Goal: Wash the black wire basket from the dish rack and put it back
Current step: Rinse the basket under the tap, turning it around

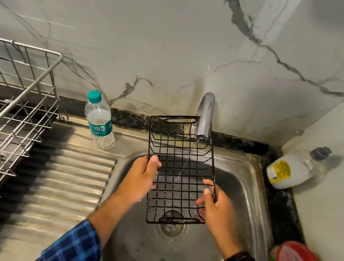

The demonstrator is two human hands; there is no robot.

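While water trickles from the tap (205,115), I see one basket (179,166) over the sink (243,202), left hand (140,178) and right hand (216,207) clamping its sides; one rack (6,115) at nine o'clock, cropped.

Wire basket (179,166) held over the sink (246,201) under the tap (204,115), left hand (141,177) on its left edge, right hand (216,207) on its right, dish rack (0,123) far left, bottle (99,117) between rack and tap, jug (295,168) right of the sink.
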